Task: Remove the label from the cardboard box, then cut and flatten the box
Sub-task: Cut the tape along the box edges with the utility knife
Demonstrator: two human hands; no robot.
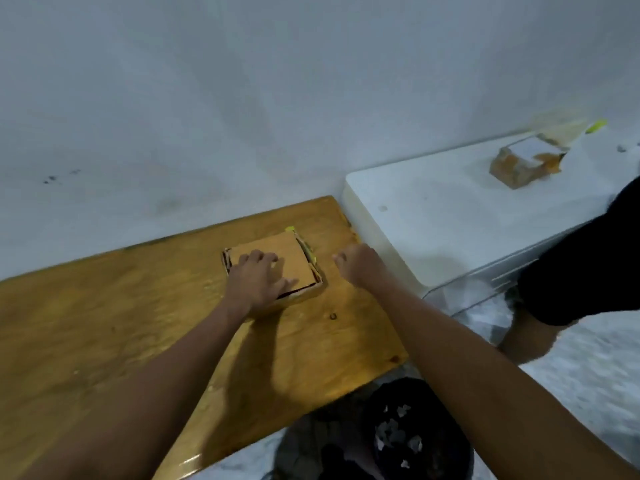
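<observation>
A stack of flattened brown cardboard [277,252] lies on the wooden table [104,323], near its far right corner. My left hand [258,282] rests flat on top of the stack, fingers spread, pressing on it. My right hand [360,263] hovers just right of the stack, fingers curled into a loose fist; nothing shows in it. A yellow-green strip [304,249] sticks out along the stack's far right edge. A second cardboard box [523,162] with a white label on top stands on the white cabinet [433,216] at the right.
A black bin [391,434] holding torn white scraps sits on the floor below the table's right edge. Another person's leg in black shorts [581,268] stands at the right beside the cabinet. A pale wall runs behind the table.
</observation>
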